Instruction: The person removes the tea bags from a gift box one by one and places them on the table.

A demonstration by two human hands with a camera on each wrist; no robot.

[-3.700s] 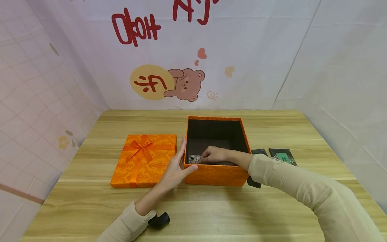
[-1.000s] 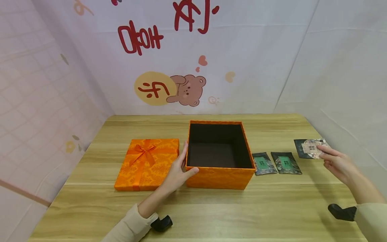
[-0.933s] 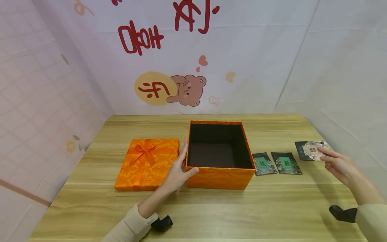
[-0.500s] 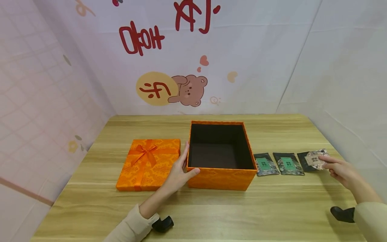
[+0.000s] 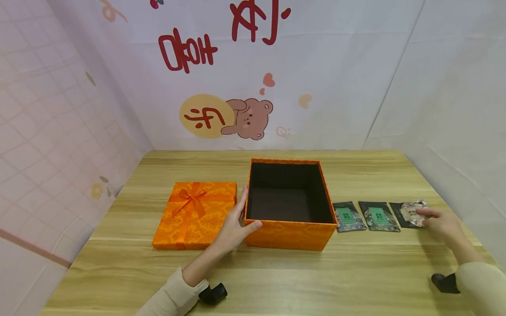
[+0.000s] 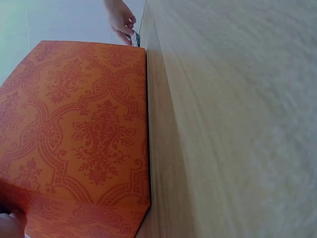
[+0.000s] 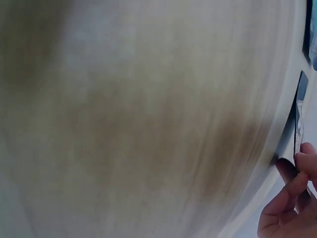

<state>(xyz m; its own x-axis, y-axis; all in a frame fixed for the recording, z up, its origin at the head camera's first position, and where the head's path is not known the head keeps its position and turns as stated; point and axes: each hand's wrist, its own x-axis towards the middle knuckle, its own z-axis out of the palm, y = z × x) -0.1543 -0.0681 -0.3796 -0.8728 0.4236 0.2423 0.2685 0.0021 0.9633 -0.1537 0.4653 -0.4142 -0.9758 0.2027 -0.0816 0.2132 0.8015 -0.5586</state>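
A gift box (image 5: 290, 235) without its lid stands mid-table, orange outside, with a black interior. My left hand (image 5: 232, 226) lies at its front left corner, fingers stretched along the left wall and thumb against the front. In the left wrist view the box's patterned wall (image 6: 94, 124) fills much of the frame. On the right, my right hand (image 5: 444, 226) pinches the right edge of a dark sachet (image 5: 411, 213) with a beige label, low at the table. The right wrist view shows thumb and finger on this sachet (image 7: 299, 116), seen edge-on.
Two dark sachets with green labels, the nearer-to-box sachet (image 5: 349, 216) and the middle sachet (image 5: 379, 216), lie in a row right of the box. The orange lid (image 5: 195, 215) with a ribbon bow lies left of it. A printed cloth wall (image 5: 328, 79) stands behind the wooden table (image 5: 276, 281).
From inside the box, my right hand has gone to the right and brought out the beige-labelled sachet, then lowered it beside the two green-labelled ones. The left hand has stayed at the box corner.
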